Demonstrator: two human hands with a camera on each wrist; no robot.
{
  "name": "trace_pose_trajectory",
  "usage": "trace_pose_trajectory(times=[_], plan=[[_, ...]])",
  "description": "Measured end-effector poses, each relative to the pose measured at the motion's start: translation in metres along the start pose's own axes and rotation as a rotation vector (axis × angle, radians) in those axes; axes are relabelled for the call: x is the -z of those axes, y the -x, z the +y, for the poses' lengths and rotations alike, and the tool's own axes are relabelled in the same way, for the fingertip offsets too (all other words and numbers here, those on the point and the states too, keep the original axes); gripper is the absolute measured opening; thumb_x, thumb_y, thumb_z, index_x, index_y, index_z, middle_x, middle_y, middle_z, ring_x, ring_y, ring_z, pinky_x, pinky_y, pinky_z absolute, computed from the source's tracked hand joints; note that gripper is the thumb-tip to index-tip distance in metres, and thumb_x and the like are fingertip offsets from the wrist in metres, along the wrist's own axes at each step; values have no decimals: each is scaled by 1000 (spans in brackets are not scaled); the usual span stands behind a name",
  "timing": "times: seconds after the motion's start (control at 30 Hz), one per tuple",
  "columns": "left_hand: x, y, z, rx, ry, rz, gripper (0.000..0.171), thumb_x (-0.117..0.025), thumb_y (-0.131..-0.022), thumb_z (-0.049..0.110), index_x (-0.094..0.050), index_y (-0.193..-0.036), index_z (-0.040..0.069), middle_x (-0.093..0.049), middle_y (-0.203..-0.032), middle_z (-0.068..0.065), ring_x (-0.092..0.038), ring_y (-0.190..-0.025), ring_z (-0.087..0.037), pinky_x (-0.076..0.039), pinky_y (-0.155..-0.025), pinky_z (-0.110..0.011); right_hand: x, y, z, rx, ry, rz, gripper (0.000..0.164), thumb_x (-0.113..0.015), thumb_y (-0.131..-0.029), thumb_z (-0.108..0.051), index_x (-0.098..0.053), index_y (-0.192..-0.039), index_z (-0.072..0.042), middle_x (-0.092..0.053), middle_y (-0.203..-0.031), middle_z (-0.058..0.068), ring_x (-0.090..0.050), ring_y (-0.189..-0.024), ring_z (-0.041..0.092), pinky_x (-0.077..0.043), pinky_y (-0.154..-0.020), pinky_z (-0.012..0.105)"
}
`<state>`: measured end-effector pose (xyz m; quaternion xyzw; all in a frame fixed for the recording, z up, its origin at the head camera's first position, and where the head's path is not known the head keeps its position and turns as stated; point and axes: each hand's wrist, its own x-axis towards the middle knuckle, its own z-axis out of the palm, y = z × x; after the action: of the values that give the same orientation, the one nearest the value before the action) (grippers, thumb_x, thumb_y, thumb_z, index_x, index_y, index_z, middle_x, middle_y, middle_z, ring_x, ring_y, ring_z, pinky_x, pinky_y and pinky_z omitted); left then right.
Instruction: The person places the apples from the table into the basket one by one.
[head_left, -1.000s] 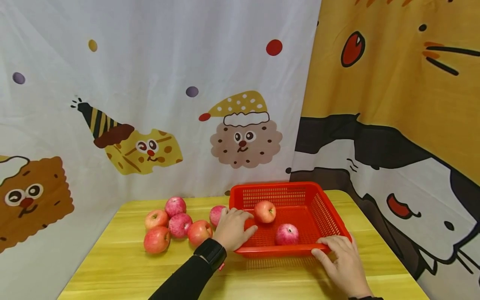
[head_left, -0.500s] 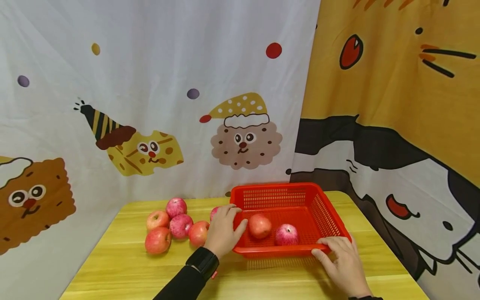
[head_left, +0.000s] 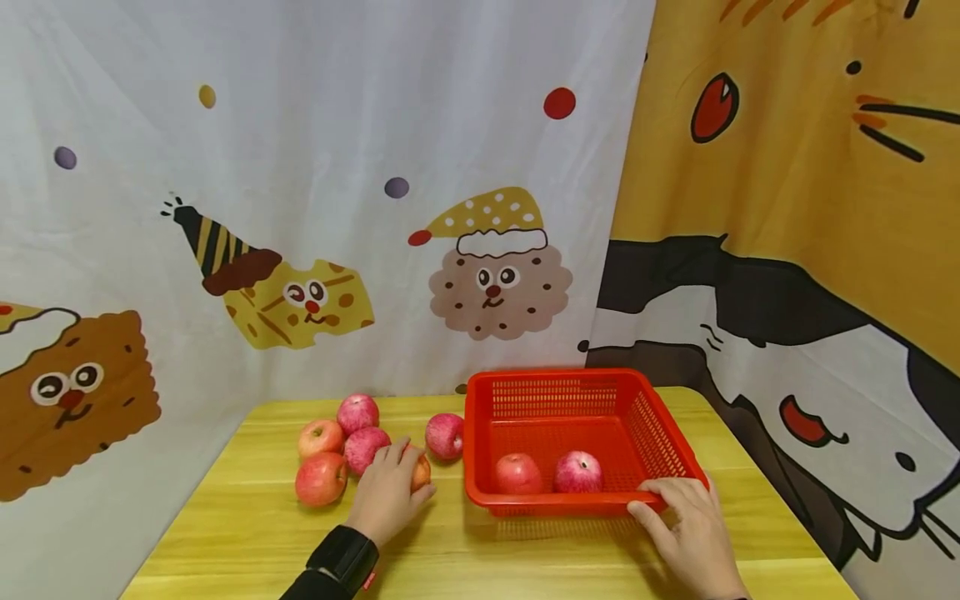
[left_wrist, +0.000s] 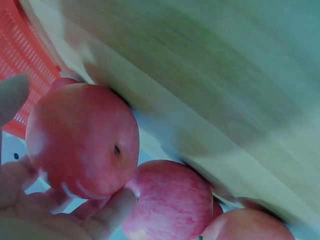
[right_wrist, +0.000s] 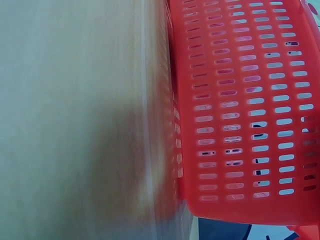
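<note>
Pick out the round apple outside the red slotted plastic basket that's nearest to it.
The round pinkish-red apple just left of the red basket; the red-orange apple in the left hand and the group of four lie farther left.

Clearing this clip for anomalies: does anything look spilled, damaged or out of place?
Nothing stands out: no visible damage or spill. The red basket holds two apples, and the left hand curls round another apple.

Basket (head_left: 551, 502) on table (head_left: 465, 567); two apples (head_left: 519, 474) inside, six apples (head_left: 367, 450) left.
</note>
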<state>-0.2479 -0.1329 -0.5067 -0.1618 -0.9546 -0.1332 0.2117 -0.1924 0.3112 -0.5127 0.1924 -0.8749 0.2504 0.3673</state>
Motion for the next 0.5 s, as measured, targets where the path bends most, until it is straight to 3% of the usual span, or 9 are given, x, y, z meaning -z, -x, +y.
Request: trace_pose_trajectory(times=[0.23,0.5], plan=[[5,11,0,-14,11,-52,67,-89,-69,34,-60,-124,11,-50,-132,-24,-44,-116,-53,-51,-83,-63,0,-1,0,0,13,18,32,-88,-68,-23,-71,-93,-14,-68,-93,1,-50,-92,23,-29,-86,53],[6,18,-2,-19,46,-47,60,-91,-66,26,-61,-117,14,-53,-126,-20,-52,-104,-39,-55,-76,-55,-1,0,1,9,10,12,32,-88,-68,-24,-71,-93,-14,-68,-93,0,-50,-92,22,-29,-87,54]])
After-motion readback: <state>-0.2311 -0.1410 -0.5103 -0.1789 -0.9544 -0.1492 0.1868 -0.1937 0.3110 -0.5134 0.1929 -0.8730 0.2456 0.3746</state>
